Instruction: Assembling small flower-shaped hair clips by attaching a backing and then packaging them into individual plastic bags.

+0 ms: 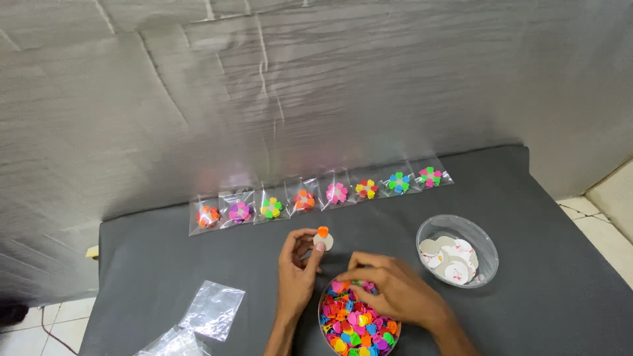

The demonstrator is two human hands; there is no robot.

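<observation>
Pointing up: orange heart clip (322,231) on disc (326,242).

Bag row (321,193) behind both bowls; disc bowl (457,250) right of clip bowl (357,323).

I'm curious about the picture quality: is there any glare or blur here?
In the head view, light glints off the row of clear bags and the empty bags; the hanging sheet behind shows faint streaks of shine. The left hand and right hand look slightly soft; the lighting is even, with faint shadows.
</observation>
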